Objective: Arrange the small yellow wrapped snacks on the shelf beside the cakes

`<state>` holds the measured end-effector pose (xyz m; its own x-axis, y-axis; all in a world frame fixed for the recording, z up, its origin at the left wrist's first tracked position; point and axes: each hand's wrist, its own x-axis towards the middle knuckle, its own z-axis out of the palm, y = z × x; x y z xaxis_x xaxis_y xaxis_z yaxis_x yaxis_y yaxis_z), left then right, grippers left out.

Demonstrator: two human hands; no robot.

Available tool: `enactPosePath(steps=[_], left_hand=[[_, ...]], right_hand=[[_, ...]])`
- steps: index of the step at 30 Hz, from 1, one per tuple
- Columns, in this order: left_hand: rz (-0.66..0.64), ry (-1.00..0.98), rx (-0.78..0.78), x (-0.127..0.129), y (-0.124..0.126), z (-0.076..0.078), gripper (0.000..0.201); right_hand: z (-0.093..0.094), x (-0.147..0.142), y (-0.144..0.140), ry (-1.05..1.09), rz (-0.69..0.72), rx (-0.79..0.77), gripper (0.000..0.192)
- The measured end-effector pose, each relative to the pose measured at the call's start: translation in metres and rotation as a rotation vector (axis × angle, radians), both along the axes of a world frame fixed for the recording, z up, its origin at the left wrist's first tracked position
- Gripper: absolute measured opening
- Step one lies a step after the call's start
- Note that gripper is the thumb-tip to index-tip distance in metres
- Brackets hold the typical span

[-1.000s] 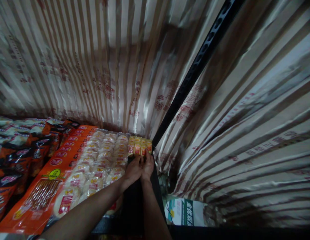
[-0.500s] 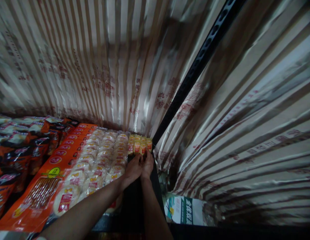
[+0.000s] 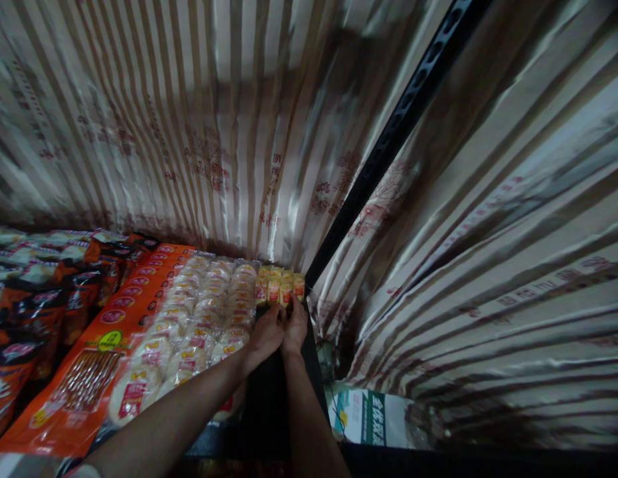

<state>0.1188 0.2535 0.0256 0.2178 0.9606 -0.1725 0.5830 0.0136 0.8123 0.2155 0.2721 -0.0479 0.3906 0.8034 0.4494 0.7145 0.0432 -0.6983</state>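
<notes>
Squat yellow packets (image 3: 273, 289), probably plastic; sheeting (image 3: 239, 133) rippled.

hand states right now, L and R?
Left hand: at the front of the small yellow packs; grip can't be told.
Right hand: beside it, same packs; grip can't be told.

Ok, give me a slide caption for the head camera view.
Left hand and right hand at small yellow packets on a dark shelf, beside round wrapped snacks.

Small yellow packets (image 3: 285, 292) with reddish labels are stood upright in close rows, just left of the black post (image 3: 384, 147).
</notes>
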Motion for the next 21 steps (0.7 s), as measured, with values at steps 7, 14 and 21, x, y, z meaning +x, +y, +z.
enactPosePath(steps=[7, 14, 21], left_hand=[[0.020, -0.017, -0.018, -0.0007, 0.0010, -0.0006, 0.033], [0.034, 0.004, -0.012, 0.0005, 0.0013, -0.0023, 0.031], [0.033, -0.005, 0.005, 0.0027, -0.0013, 0.0039, 0.028]], right_hand=[[-0.0001, -0.0007, 0.0005, -0.037, -0.006, 0.004, 0.047], [-0.0014, 0.0007, 0.0009, -0.041, 0.006, -0.036, 0.048], [-0.0047, 0.0017, 0.0003, -0.061, 0.005, 0.029, 0.046]])
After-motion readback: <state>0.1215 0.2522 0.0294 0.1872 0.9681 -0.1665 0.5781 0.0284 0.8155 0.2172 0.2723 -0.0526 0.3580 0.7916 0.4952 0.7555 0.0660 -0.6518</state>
